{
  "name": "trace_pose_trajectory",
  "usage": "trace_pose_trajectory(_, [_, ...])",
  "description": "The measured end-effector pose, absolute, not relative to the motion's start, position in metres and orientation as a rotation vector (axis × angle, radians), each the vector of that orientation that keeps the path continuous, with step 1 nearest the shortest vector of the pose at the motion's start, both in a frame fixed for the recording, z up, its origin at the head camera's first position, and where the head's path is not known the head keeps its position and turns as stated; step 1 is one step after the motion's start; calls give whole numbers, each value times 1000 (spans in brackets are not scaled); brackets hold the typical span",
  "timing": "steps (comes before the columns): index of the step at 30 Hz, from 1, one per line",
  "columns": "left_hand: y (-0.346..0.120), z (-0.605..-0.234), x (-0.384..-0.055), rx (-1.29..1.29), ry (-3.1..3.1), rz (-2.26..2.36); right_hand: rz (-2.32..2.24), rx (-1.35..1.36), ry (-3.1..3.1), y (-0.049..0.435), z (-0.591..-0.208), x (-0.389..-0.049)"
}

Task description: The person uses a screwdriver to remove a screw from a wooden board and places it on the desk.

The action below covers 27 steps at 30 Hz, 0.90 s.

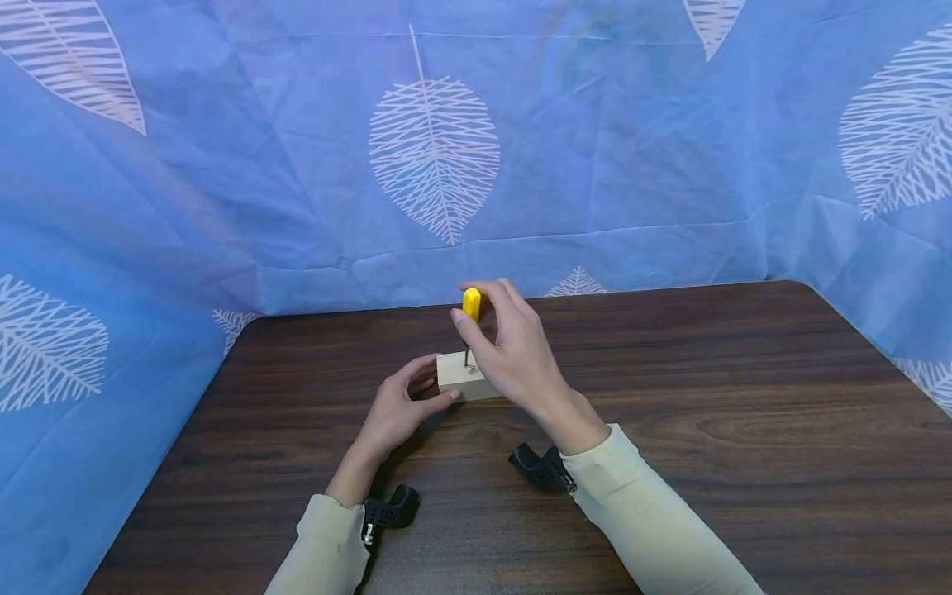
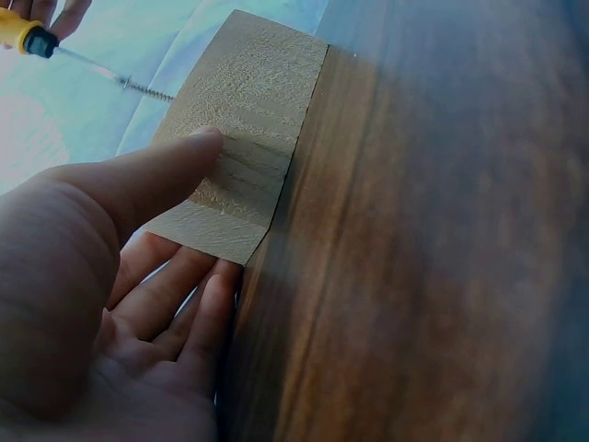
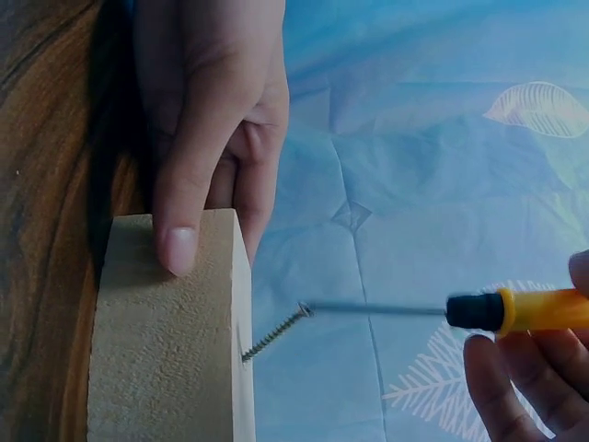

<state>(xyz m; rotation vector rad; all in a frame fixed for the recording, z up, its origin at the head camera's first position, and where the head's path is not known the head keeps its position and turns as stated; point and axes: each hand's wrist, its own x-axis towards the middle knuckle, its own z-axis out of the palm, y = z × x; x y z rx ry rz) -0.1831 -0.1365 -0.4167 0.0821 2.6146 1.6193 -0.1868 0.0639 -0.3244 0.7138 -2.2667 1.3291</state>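
A pale wooden block [image 1: 452, 376] rests on the table, held at its left end by my left hand [image 1: 392, 411]. The thumb lies along the front face and the fingers reach round behind. Out of the block's top stands a threaded screw [image 3: 273, 334], leaning at an angle in the right wrist view. My right hand [image 1: 518, 351] holds a screwdriver [image 1: 472, 304] by its yellow and black handle, thumb and fingers about it. The screwdriver's thin metal shaft [image 3: 386, 310] points down, its tip right at the screw head. Shaft and screw meet at a bend, not in one line.
The dark wood-grain table [image 1: 714, 388] spreads around the block. Behind it hangs a blue cloth [image 1: 632, 149] with white leaf prints. Black wrist mounts sit at the left cuff [image 1: 392, 506] and the right cuff [image 1: 537, 464].
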Motion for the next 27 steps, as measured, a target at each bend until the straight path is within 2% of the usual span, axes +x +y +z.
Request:
trace_pose_trajectory(18, [-138, -420, -183, 119, 2600, 1644, 1379, 684, -2199, 74, -327, -188])
trace_pose_trajectory(22, [-138, -421, -183, 126, 2591, 1663, 1452, 584, -2305, 94, -328, -188])
trace_pose_trajectory(27, [-138, -420, -183, 123, 2591, 1670, 1508, 330, -2479, 138, -334, -187])
